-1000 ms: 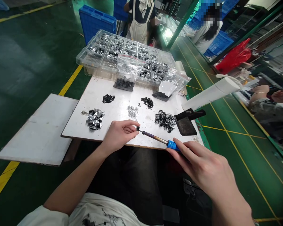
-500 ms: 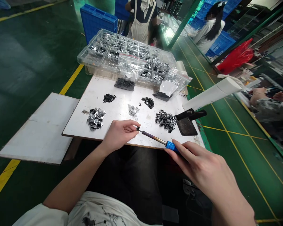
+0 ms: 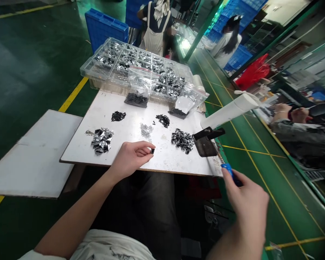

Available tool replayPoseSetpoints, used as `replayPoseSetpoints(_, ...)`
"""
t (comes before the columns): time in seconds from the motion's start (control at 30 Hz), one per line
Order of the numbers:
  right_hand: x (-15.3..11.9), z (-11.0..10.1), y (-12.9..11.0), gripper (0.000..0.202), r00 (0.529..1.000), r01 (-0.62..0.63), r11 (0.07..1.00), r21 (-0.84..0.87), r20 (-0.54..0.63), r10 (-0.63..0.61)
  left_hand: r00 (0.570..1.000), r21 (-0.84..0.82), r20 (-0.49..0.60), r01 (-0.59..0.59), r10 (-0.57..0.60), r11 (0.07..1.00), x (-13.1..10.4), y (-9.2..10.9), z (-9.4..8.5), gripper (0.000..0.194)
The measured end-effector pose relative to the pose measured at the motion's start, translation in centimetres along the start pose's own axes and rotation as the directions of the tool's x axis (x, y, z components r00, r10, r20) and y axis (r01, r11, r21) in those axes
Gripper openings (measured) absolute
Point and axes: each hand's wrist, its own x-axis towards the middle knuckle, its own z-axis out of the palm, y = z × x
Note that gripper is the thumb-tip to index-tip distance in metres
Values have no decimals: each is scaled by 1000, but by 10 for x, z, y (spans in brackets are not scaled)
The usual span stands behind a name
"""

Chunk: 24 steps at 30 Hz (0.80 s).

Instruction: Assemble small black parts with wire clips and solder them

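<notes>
Between the thumb and fingertips of my left hand [image 3: 134, 155] is a small black part [image 3: 152, 151], pinched above the front of the white board [image 3: 124, 135]. My right hand [image 3: 245, 195] grips the blue handle of a soldering iron [image 3: 229, 169]. The iron's metal shaft points up and left, beside a black holder [image 3: 207, 144] at the board's right edge. Closest to my left hand are a heap of shiny metal pieces [image 3: 102, 141] and a scatter of tiny silvery bits [image 3: 146, 130]. A pile of dark shiny parts [image 3: 182, 140] lies left of the holder.
A clear compartment box [image 3: 119, 77] full of parts stands at the back, with plastic bags [image 3: 137, 97] before it. Two small black heaps [image 3: 118, 116] [image 3: 162, 120] lie mid-board. A white tube [image 3: 230, 110] leans at right. Other people [image 3: 155, 30] are nearby.
My right hand has drawn the soldering iron away from the small black part, rightwards to the black holder. My left hand keeps its pinch. The whole view has shifted slightly.
</notes>
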Motion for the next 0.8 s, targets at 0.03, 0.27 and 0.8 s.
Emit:
replayPoseSetpoints(0.03,-5,11,9,45,1000,-16,1000,4,12,16,1000,12,3,-4,4,1000,0,0,0,20)
replayPoseSetpoints(0.27,5,59,12,38,999,5,988,156,-40,1,1000,68,30,-4,2,998,1,3,-2,22)
replayPoseSetpoints(0.8,-12,41,-187,15,910,-246,297,923,326,-257,988,66,155,-21,11,998,-1,11,-1,19)
